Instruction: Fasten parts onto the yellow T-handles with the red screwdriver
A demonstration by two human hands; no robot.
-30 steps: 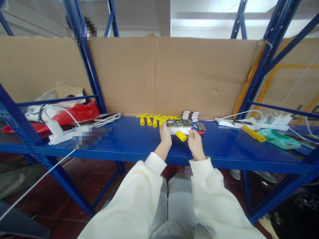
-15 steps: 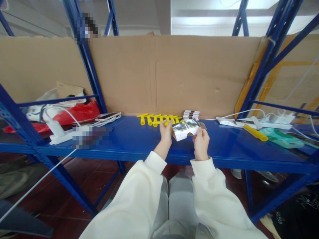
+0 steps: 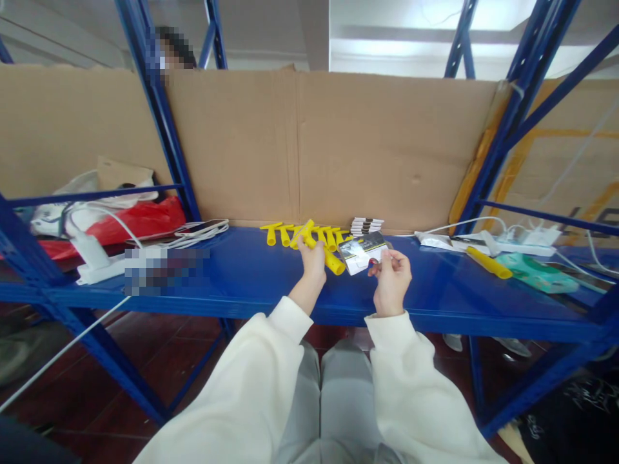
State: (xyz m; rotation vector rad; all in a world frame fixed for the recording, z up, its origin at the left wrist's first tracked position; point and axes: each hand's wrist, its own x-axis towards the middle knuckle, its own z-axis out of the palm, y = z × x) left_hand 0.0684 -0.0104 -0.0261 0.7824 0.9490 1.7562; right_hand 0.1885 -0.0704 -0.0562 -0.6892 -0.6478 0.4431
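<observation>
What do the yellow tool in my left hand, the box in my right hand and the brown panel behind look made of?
Yellow tool: probably plastic, smooth, slightly shiny, evenly coloured. Box: likely thin printed card, glossy where light glares off it. Brown panel: seemingly cardboard, matte, with a vertical crease.

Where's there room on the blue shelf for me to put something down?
Two bare patches show on the blue shelf: one between the white cable bundle and the left hand, another between the right hand and the yellow tube beside the green packet. It's crowded at the row of yellow T-shaped pieces, the white stack and the left power strip.
</observation>
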